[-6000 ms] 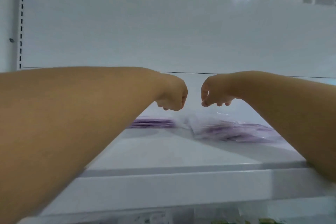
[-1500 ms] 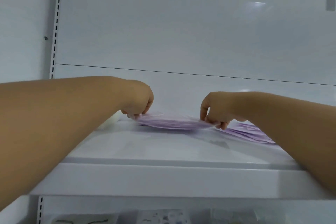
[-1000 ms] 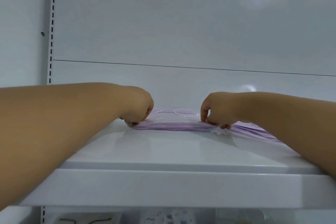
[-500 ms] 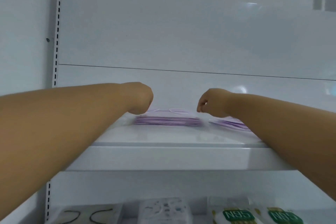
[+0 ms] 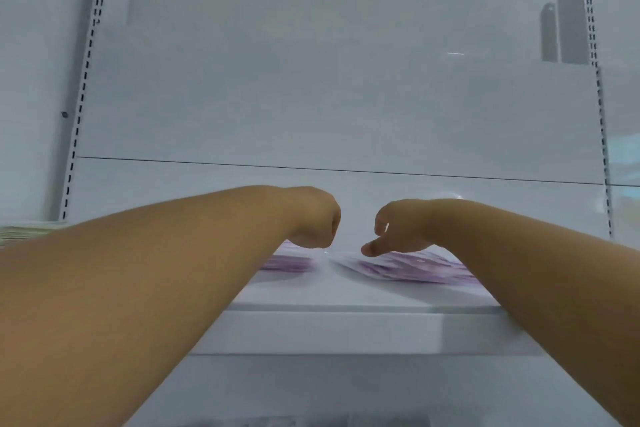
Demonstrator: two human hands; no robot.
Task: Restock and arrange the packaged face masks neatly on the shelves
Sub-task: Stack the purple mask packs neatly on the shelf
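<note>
Nearest, the shelf lip (image 5: 311, 329) is crossed by both forearms. Further in, L hand (image 5: 317, 222) is seen curled, contents not discernible; R hand (image 5: 391, 230) hangs loose w/ thumb out, nothing held. Mask packs (image 5: 398, 267) lie behind, right one skewed; slick film could be slid further askew if nudged.

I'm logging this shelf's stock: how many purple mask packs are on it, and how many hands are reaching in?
Purple mask packs: 2, the left pack and the right pack
Hands: 2, the left hand and the right hand
Total: 4
</note>
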